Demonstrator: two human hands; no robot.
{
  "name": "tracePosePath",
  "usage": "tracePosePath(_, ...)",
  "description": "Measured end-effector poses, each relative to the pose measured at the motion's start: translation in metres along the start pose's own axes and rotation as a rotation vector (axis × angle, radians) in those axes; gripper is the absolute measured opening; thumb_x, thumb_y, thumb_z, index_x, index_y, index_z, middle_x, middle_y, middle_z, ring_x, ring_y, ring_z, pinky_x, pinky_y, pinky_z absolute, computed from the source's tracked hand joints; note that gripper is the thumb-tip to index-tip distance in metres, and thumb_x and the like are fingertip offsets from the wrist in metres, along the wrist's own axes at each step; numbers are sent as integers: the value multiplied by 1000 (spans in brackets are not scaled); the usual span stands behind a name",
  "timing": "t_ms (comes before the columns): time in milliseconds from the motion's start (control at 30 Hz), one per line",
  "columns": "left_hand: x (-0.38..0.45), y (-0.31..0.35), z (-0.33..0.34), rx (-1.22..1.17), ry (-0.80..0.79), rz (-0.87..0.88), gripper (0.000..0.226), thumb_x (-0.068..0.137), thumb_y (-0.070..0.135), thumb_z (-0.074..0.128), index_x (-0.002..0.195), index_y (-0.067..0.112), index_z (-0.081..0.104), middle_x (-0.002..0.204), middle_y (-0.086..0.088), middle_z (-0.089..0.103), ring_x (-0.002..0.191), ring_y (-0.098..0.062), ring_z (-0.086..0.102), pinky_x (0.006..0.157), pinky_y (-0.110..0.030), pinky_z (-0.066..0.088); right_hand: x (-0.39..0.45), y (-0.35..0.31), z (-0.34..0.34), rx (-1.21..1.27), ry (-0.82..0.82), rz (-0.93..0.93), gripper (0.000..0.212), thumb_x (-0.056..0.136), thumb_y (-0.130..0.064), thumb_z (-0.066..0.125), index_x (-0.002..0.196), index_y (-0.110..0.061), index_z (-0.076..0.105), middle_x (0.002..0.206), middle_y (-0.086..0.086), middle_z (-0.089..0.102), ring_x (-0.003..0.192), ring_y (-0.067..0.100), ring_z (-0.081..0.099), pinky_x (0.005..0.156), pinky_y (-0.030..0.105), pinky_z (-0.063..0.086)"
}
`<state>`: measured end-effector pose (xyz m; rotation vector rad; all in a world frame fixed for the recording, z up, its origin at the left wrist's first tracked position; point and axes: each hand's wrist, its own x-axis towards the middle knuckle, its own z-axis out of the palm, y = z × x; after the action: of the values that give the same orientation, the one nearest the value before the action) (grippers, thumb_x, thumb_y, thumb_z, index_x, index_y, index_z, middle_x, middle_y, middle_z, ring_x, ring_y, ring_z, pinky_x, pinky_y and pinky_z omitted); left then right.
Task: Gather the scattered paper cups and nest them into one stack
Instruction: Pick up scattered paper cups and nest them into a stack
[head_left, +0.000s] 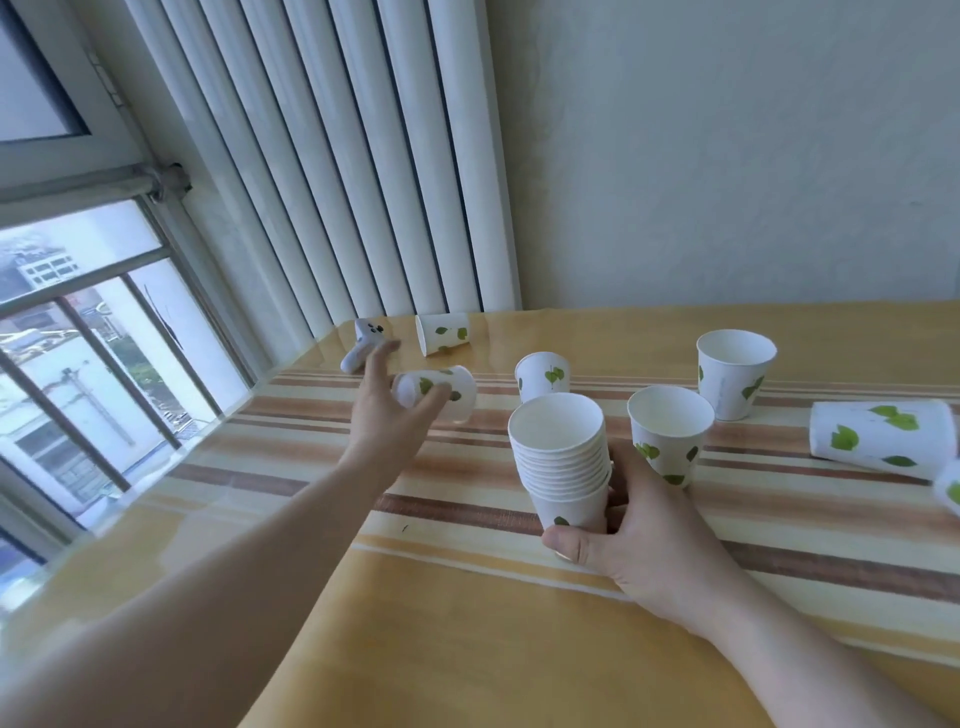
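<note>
White paper cups with green leaf prints lie scattered on the table. My right hand grips the base of a nested stack of several cups, held upright near the middle. My left hand reaches far left, fingers closing around a cup lying on its side. Another tipped cup lies at the far edge. One cup stands upside down behind the stack. Two upright cups stand to the right. A large tipped cup lies at the right edge.
A white game controller rests at the table's far left corner. White radiator columns stand behind it. A window runs along the left side. A further cup's edge shows at the right border.
</note>
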<state>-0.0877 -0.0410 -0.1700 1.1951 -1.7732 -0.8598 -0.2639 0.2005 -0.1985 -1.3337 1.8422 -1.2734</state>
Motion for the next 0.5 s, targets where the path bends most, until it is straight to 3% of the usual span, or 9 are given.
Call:
tracePosePath(67,-12,6,-10,58,-193,-11,85,89,34,83,158,48,36,126,3,66,102,-21,71,89,-39,60,-1,-2,0,3,-3,5,58,74,-40,95,112,-51,53,107,-40,69,94,-6,71,85,30,62)
tracePosePath(133,-21,16,-21,230,-395,6,90,91,27,81,163,48,32,131,2,64,97,-21,73,79,-34,62,-3,-4,-1,5,4,9,58,72,-44,95,110,-53,52,106,-34,72,93,-6,72,85,32,63)
tracePosePath(267,-35,38,-39,586,-693,-14,108,85,27,73,167,58,10,158,-4,56,113,-25,70,102,-45,60,-4,-6,-1,-10,11,10,62,69,-50,94,114,-52,51,110,-23,73,94,-6,72,87,36,63)
tracePosePath(300,-41,44,-41,602,-732,-23,110,84,27,73,166,62,8,156,-7,57,112,-24,70,102,-45,60,-5,-6,-1,-15,10,7,64,69,-50,93,117,-50,51,113,-23,72,95,-5,72,88,37,63)
tracePosePath(400,-55,61,-44,483,-681,35,112,88,13,77,167,60,14,123,-13,63,87,-24,71,81,-36,62,-6,-6,-1,-25,11,-8,66,72,-49,93,123,-43,50,116,-22,70,97,-2,71,88,39,63)
tracePosePath(433,-57,67,-45,356,-619,54,113,89,5,78,168,57,16,118,-19,64,86,-36,71,82,-43,65,-6,-5,-1,-24,8,-14,65,74,-46,93,123,-42,50,116,-22,70,97,-2,71,88,38,63)
tracePosePath(500,-64,83,-46,-27,-482,48,117,86,-8,80,169,50,21,125,-30,64,107,-54,72,99,-60,63,-6,-4,-1,-19,2,-25,64,76,-42,93,123,-42,50,116,-21,69,98,-3,70,89,37,62)
